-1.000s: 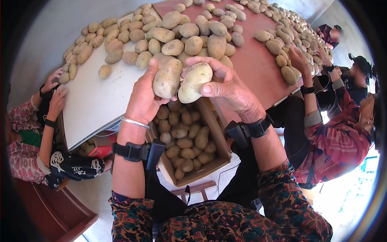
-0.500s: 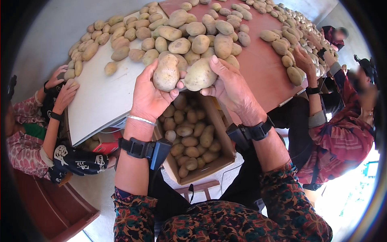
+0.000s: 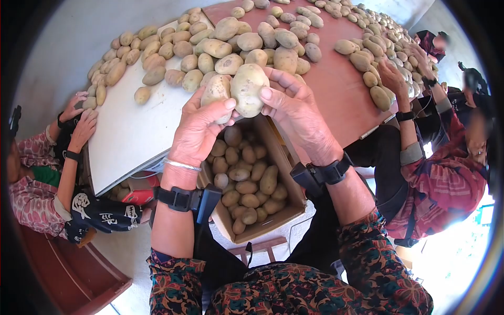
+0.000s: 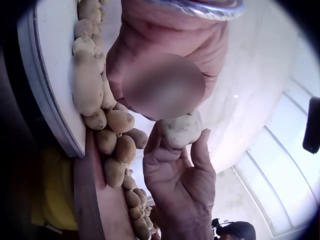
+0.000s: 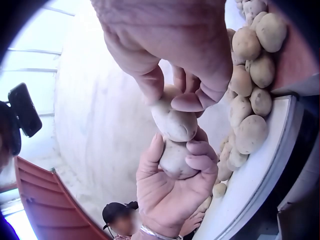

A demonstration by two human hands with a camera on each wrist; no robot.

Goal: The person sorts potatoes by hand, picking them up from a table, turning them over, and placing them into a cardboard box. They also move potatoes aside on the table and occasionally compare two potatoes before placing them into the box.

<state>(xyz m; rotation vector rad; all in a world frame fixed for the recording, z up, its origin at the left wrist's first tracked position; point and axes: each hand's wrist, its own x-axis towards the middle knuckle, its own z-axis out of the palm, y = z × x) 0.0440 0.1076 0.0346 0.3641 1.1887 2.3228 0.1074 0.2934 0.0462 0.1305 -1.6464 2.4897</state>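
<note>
My left hand (image 3: 193,131) grips a tan, knobbly potato (image 3: 214,90) above the near table edge. Beside it my right hand (image 3: 303,115) holds a paler, oval potato (image 3: 249,86), thumb on its near side. The two potatoes are side by side, and the pale one partly overlaps the other in the head view. My left thumb lies across the tan potato with its tip at the pale one's edge. In the right wrist view the pale potato (image 5: 175,120) sits right against the tan potato (image 5: 177,161). A blurred patch hides part of my left hand in the left wrist view.
Below my hands stands a cardboard box (image 3: 299,207) holding several potatoes. Loose potatoes (image 3: 218,48) are heaped on the white tabletop (image 3: 128,128) and the red tabletop (image 3: 336,79). Other people's hands are at the table on the left (image 3: 84,126) and right (image 3: 394,81).
The potatoes have been turned about in both hands. The pale one has risen and moved against the tan one, and my left thumb has swung across toward it.
</note>
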